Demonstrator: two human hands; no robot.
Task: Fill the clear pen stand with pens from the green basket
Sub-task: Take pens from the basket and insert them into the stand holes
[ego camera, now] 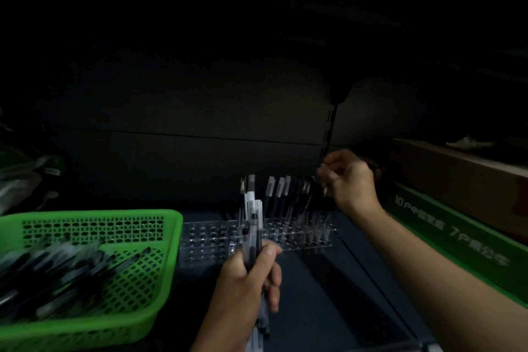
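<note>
Left hand: the left hand [245,280] was clenched round a bundle of pens [253,226], held upright just in front of the stand, caps up.
Right hand: the right hand [350,180] had its fingers curled over the stand's right end and, as far as the dim light allowed, it pinched one dark pen [325,191].
Pen stand: the clear pen stand [205,240] sat on the shelf [314,294] just right of the basket. Its right half was filled and its left holes were bare.
Standing pens: the standing pens [281,194] numbered at least eight and leaned slightly.
Basket: one green basket [174,226] was on the left, with loose pens [57,274] piled inside, too blurred to count.
Bundle count: about four.
Handling: the pens looked light, stiff and smooth, so liable to slip from a bundle. Best pinched mid-barrel, one at a time, tip down. The stand looked light and brittle and might slide if pushed.
Others: one green box [445,234] and one cardboard box [457,171] lay on the right.
</note>
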